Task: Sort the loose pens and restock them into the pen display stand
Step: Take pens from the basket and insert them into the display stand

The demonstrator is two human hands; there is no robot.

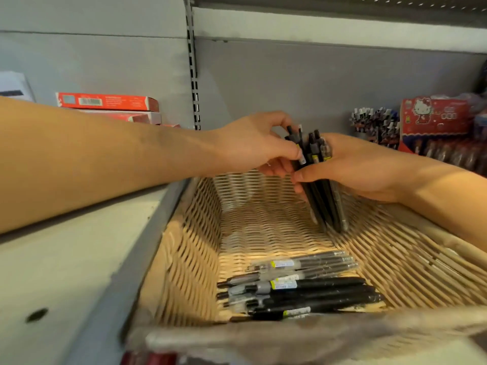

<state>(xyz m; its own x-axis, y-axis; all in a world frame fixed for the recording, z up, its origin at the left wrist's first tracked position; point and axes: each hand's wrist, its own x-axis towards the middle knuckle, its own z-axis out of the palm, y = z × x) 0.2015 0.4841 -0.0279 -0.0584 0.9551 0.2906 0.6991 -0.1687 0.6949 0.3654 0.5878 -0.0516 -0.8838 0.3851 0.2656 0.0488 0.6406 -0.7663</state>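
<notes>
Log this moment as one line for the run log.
left hand: pinches one pen | right hand: grips upright pen bundle | basket: loose pens lying at near end

I count two hands at work, the left hand (259,143) and the right hand (350,167), both closed round one upright bundle of dark pens (320,180), in which I make out about five, though they overlap too much for a firm count. One woven basket (200,233) holds them, with roughly nine more loose pens (297,288) lying flat near its front edge. On the shelf behind I see two stacked red boxes (106,101) and one red cartoon-cat pack (434,114).
</notes>
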